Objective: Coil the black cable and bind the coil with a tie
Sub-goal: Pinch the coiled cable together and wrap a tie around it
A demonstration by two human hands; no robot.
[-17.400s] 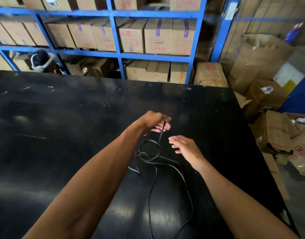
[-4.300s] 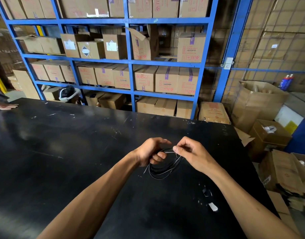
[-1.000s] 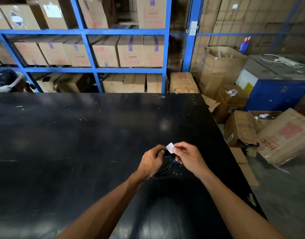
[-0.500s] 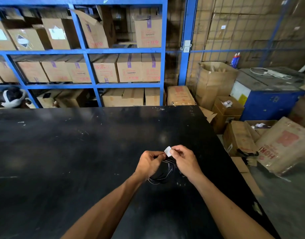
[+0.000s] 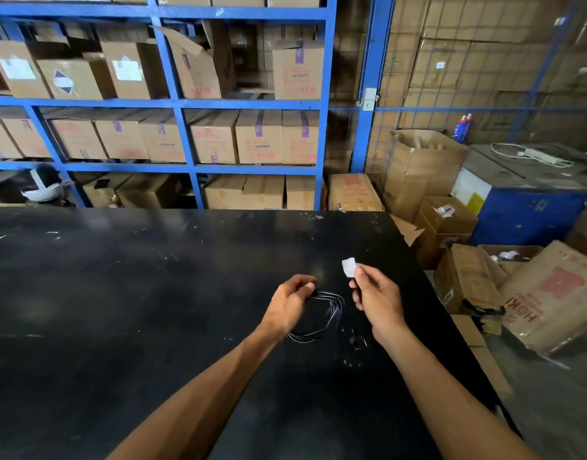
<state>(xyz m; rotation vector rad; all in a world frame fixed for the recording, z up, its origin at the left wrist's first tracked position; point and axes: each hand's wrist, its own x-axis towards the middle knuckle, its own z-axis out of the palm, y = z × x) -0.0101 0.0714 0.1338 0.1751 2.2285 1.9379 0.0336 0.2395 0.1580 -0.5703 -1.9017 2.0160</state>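
Black cable (image 5: 322, 318), thin and glossy, hangs in several loose oval loops from the left hand (image 5: 290, 307), whose fingers are closed around the bundle above the scuffed black table (image 5: 119, 293). Right hand (image 5: 376, 302) pinches a small white rectangular tag (image 5: 348, 267) between thumb and forefinger, just beside the coil, not touching it.

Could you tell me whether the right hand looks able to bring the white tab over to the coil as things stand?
Probably yes: the right hand holds the tab just beside the coil, which the left hand grips, with nothing between them.

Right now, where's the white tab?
Head view, right of centre: white tab pinched in the right hand, raised above the black table, just up-right of the coiled cable.
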